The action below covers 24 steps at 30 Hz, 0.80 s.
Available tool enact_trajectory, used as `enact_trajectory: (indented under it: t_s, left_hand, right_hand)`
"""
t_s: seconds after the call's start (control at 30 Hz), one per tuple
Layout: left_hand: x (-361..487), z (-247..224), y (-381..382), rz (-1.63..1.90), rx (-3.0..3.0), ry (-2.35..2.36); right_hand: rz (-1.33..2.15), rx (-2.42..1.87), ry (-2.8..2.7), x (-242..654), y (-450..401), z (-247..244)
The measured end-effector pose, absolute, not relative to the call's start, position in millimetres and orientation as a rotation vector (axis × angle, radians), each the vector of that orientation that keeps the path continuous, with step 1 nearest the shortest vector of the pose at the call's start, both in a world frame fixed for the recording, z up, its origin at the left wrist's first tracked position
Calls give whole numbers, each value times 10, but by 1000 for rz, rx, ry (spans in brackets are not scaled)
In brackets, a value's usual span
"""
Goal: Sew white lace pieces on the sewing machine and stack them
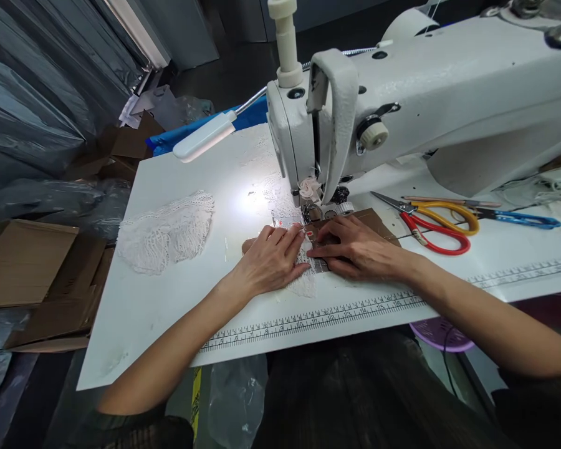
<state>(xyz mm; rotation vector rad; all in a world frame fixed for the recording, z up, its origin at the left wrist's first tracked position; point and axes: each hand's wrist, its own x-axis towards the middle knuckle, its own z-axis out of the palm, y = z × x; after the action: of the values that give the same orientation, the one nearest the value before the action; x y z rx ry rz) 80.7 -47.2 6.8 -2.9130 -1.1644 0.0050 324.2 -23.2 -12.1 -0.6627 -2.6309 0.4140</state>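
White lace point(303, 285) lies under the needle area of a white sewing machine point(402, 81). My left hand point(272, 259) rests flat on the lace, its fingers stretched toward the needle. My right hand point(355, 248) is at the lace's right edge, beside the needle plate, with its fingers bent and their tips pressed down; what they may pinch is too small to tell. A brown board point(376, 226) lies partly beneath my right hand. More lace point(273, 193) extends behind the presser foot. Another lace piece point(168, 234) lies on the table at the left.
Scissors with red and yellow handles point(437, 226) and a blue-handled tool point(518, 218) lie to the right. A lit lamp point(204, 137) hangs over the table point(135, 337). A printed ruler point(318, 318) runs along the front edge. Cardboard boxes point(28, 262) stand at the left.
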Motion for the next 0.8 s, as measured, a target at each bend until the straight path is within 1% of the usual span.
enact_trajectory:
  t_s: [0.1,0.27,0.47,0.67,0.8]
  left_hand:
    - [819,79,-561,11,-2857,-1178]
    - [832,97,-662,-201,-2749,-1091]
    - [805,-20,-569,-356,-2694,-931]
    - [796,-91,-523,-329,-2713,-959]
    - [796,-55,-537,-223,-2741,-1019]
  right_hand:
    - [398,-666,-2641,3242,-234,-121]
    - [403,-664,-2641,3238,-233,-121]
    - [400,-671,-2661,3240,-234,-112]
    - [395,-661,-2646,3238,-235,-107]
    - [373,-640,-2633,3235,-237,-118]
